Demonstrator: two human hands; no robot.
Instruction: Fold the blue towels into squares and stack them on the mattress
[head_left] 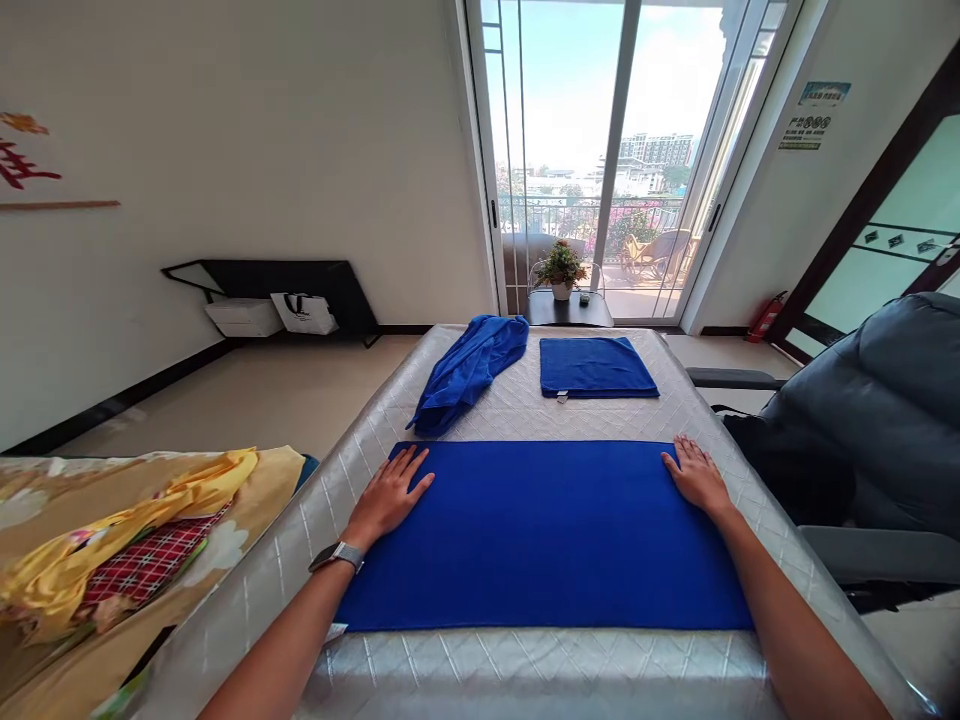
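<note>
A blue towel [547,540] lies spread flat and smooth across the quilted mattress [525,675], a white tag showing at its near left corner. My left hand [388,493] rests flat on its far left corner, fingers stretched out. On the far right corner lies my right hand [699,475], also flat with the fingers extended. Neither hand grips anything. Beyond the towel, a crumpled blue towel [472,370] sits at the left, and a folded blue towel [596,367] with a small white tag lies at the right.
Yellow and checked cloths lie on a bed [247,545] at the left. A dark padded chair [862,430] stands close on the right. Past the mattress, a small table [544,311] holds a potted plant [561,270] before the glass sliding door.
</note>
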